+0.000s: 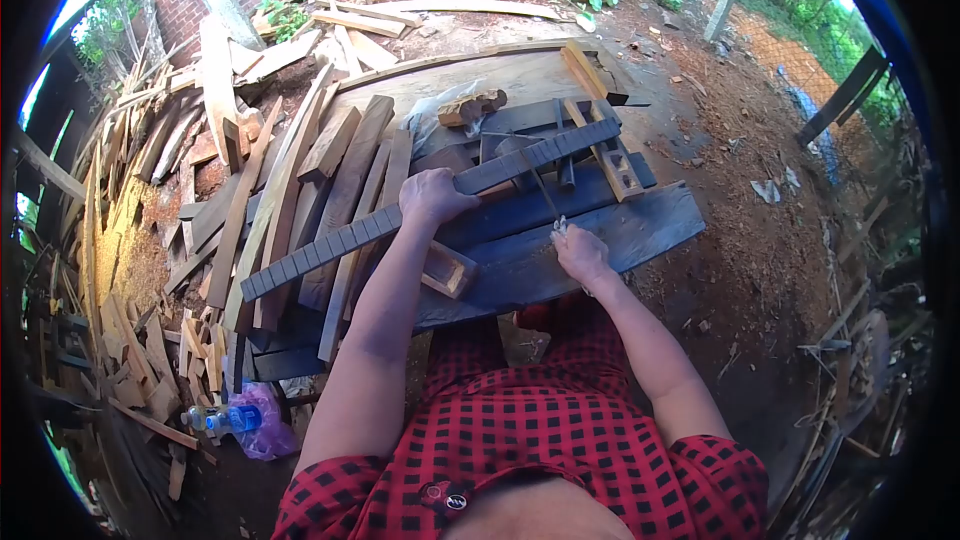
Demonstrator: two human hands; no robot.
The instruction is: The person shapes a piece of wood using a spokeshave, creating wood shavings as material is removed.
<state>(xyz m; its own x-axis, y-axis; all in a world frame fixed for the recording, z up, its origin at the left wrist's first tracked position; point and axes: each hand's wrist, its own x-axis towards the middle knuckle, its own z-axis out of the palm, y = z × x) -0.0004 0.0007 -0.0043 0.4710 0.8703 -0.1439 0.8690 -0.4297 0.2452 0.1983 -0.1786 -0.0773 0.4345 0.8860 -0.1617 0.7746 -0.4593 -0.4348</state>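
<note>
A long dark wooden strip (350, 239) with evenly spaced cross lines lies slantwise over the planks on the workbench (650, 228). Near its middle, my left hand (432, 197) is wrapped over the strip. My right hand (580, 252) is closed around the handle of a thin tool (544, 192), whose narrow shaft reaches up to the strip's lower edge. What kind of tool it is, I cannot tell. Beyond the strip rest a rough wood block (472, 108) and a clear plastic sheet (424, 120). A notched wooden block (619, 172) stands at the strip's right end.
Several loose boards (345, 165) cover the left side of the bench. Scrap wood (140, 350) is heaped on the ground at left, beside a purple plastic bag (266, 424) and a bottle (240, 418). A wooden block (448, 270) sits by my left forearm.
</note>
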